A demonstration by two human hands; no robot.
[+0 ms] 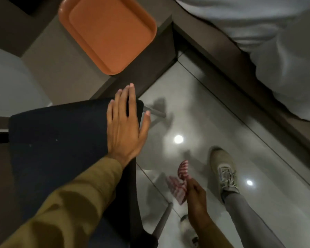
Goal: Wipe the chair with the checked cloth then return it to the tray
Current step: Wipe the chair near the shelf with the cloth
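Observation:
A dark blue padded chair (61, 144) fills the lower left. My left hand (125, 126) lies flat on its right front corner, fingers spread, thumb over the edge. Low on the right, my right hand (195, 196) grips a red-and-white checked cloth (179, 181), bunched and hanging above the floor beside the chair's edge. An empty orange tray (107, 31) rests on the brown table at the top, its near corner jutting past the table edge.
The brown table (61, 68) stands just beyond the chair. A bed with white bedding (284, 51) runs along the right. Glossy tiled floor (213, 113) lies between them. My shoe and grey trouser leg (227, 176) stand at lower right. A chair leg (163, 222) slants down there.

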